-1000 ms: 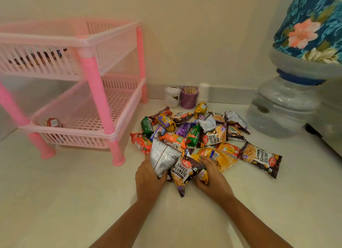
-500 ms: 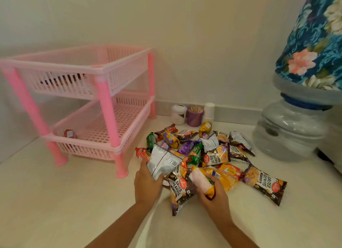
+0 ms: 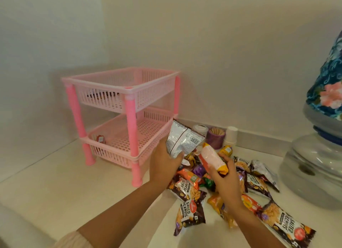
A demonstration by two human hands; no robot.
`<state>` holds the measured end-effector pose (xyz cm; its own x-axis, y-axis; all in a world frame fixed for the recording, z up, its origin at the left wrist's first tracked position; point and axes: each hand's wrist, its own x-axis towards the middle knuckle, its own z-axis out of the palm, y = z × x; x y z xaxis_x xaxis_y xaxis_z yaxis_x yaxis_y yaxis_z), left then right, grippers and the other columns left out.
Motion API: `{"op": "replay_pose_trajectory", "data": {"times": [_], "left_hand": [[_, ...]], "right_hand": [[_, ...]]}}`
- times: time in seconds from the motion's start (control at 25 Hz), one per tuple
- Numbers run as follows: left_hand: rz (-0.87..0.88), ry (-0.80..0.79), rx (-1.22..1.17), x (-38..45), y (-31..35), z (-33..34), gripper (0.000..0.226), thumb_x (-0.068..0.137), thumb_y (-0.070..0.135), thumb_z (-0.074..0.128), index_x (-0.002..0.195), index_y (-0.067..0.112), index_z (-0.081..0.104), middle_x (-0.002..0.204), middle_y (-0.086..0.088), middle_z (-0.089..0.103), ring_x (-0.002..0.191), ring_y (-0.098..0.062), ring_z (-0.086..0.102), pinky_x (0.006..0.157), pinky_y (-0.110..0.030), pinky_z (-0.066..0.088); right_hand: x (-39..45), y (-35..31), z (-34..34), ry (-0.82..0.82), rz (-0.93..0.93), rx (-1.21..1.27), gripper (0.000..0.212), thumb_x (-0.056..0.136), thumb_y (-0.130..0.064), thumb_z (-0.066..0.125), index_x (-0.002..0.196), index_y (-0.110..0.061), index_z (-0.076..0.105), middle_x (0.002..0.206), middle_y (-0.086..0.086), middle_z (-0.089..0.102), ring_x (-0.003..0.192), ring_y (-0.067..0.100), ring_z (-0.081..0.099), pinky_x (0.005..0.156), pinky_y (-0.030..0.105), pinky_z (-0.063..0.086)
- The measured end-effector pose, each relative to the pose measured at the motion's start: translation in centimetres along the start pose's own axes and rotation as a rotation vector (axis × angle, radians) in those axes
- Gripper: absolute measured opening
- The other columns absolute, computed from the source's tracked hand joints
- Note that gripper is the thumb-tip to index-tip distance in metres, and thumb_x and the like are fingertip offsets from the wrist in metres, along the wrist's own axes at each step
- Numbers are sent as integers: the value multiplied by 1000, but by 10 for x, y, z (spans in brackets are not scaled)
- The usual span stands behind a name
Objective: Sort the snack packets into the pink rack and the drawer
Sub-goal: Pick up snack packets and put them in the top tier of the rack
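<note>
Covering cream counter (image 3: pixel 55 192), snack pile (image 3: pixel 231 192), pale walls (image 3: pixel 222 44)

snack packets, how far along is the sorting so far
Barely begun. Done: the pink rack holds one red packet on its lower tier and something dark on the upper. In hand: left hand grips a silver packet, right hand an orange packet. Left: the pile. No drawer in view.
</note>
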<state>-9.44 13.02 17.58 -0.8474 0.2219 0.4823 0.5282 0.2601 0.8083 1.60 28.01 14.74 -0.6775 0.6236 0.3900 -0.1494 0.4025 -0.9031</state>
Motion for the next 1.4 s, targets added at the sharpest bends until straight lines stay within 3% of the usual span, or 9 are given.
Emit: {"op": "replay_pose_trajectory", "data": {"times": [0.08,0.24,0.32,0.48,0.72,0.96,1.12,1.28,1.4], "left_hand": [[-2,32,-1,4,7,-10,60,71,37,71,124,26,45,118,6,62,110,-17,57,88,-38,50],[49,73,-21,21,32,-27,49,69,37,73,105,41,40,99,16,61,94,-10,61,69,-24,48],[128,98,2,35,50,-37,51,68,36,74,106,41,39,102,11,60,94,-12,60,73,-29,50],[212,161,64,70,78,-61,55,69,34,73,114,26,42,101,8,60,90,-16,61,71,-33,52],[275,296,187,122,82,-121,62,70,34,73,120,14,40,103,0,57,93,-24,59,74,-36,49],[233,390,239,171,59,-177,63,71,34,72,120,11,39,109,-12,59,95,-32,59,79,-47,51],[151,422,207,201,37,-197,63,73,34,71,122,13,36,112,-13,60,99,-32,59,84,-48,50],[42,303,290,238,19,-209,66,76,35,69,125,11,33,117,-13,56,103,-34,55,85,-43,48],[-90,66,525,264,7,-210,63,78,36,67,123,8,33,114,-14,54,102,-34,54,78,-38,43]], "right_hand": [[17,-13,5,3,-1,46,41,83,-21,66,111,-42,45,98,-27,51,86,-5,55,61,10,43],[45,-45,19,-11,-22,122,36,84,-24,65,113,-34,46,96,-21,55,83,-9,58,62,10,45],[58,-63,29,-18,1,205,36,84,-25,64,113,-32,45,93,-19,56,76,-13,59,58,5,45],[79,-96,55,-78,118,350,38,86,-33,61,116,-28,39,77,-7,56,63,5,55,45,13,44],[94,-133,96,-154,92,412,38,86,-31,61,117,-26,39,88,-11,54,60,1,63,42,9,44],[116,-162,129,-170,26,420,36,87,-32,60,116,-26,38,93,-11,53,80,8,59,63,24,54],[139,-185,158,-178,-59,380,37,88,-31,59,117,-23,37,88,-14,52,72,-1,55,48,9,45],[167,-201,190,-175,-106,288,50,85,-37,62,124,-17,39,92,-7,54,81,9,57,71,22,51],[189,-202,214,-161,-241,118,55,79,-37,70,122,-17,43,99,-2,54,83,9,54,68,19,44]]}}
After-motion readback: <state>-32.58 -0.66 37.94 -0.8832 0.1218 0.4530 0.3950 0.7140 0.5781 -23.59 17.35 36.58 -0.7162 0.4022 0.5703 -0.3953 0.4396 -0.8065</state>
